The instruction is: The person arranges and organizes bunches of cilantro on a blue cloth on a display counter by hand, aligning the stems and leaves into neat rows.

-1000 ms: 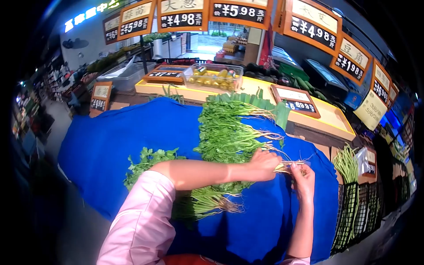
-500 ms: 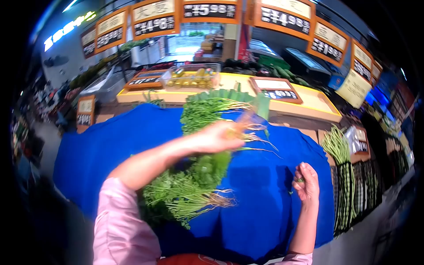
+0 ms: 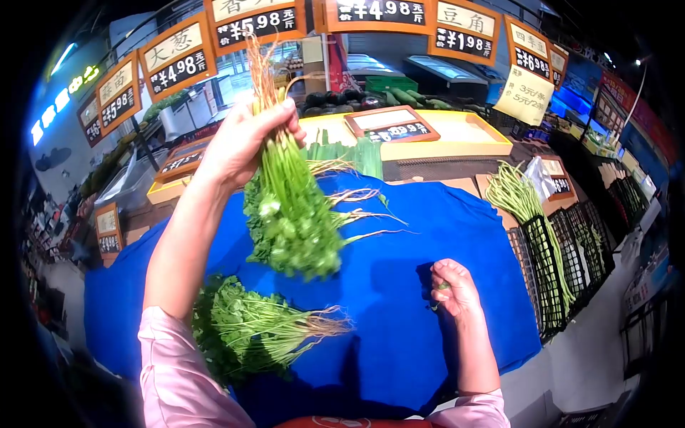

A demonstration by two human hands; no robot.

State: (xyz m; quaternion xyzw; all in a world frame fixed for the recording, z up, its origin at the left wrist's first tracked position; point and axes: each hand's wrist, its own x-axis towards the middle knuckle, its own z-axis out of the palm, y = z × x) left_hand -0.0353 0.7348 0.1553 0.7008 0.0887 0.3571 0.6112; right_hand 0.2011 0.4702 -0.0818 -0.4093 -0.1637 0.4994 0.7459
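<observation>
My left hand (image 3: 246, 139) is closed round a bunch of leafy green herbs (image 3: 292, 207), lifted with its roots up and its leaves hanging down. Behind it, more herbs with thin pale roots (image 3: 357, 214) lie on the blue cloth (image 3: 407, 271). A separate bunch (image 3: 250, 328) rests nearer to me at the left, roots to the right. My right hand (image 3: 454, 285) is curled over the right part of the cloth, with a small bit of green showing between its fingers.
Behind the cloth stands a yellow-edged tray (image 3: 457, 148) with a price sign (image 3: 392, 124). Long beans (image 3: 524, 196) hang over black crates (image 3: 546, 267) at the right. Price signs hang overhead, and a clear plastic bin (image 3: 128, 187) is at the left.
My left hand has left the roots near my right hand, moved up and left, and raised a bunch of herbs. The right hand is now apart, curled. The view has turned right.
</observation>
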